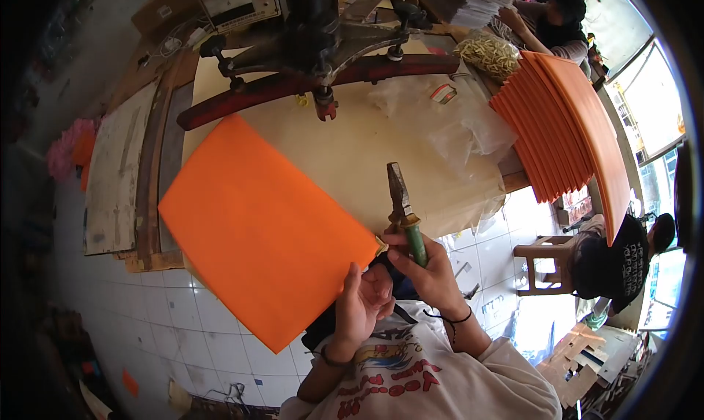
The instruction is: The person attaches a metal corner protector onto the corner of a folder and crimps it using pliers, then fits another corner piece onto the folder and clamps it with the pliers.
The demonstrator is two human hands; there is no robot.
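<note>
A flat orange panel (268, 233) lies tilted at the left of the worktable, its lower part over the table's front edge. At its right corner is a small metal piece (380, 245), next to the fingertips of my right hand (429, 270). That hand is closed around pliers (414, 233) with green handles, their jaws pointing up and away from me. My left hand (361, 303) is beside the panel's lower right edge, thumb up and the other fingers curled. Whether its fingers grip anything is hard to tell.
A dark red curved bar (293, 89) of a machine spans the table's back. Right of it are a bag of brass-coloured parts (490, 56) and a stack of orange panels (550, 127). Two other people are at the right, near a stool (546, 262).
</note>
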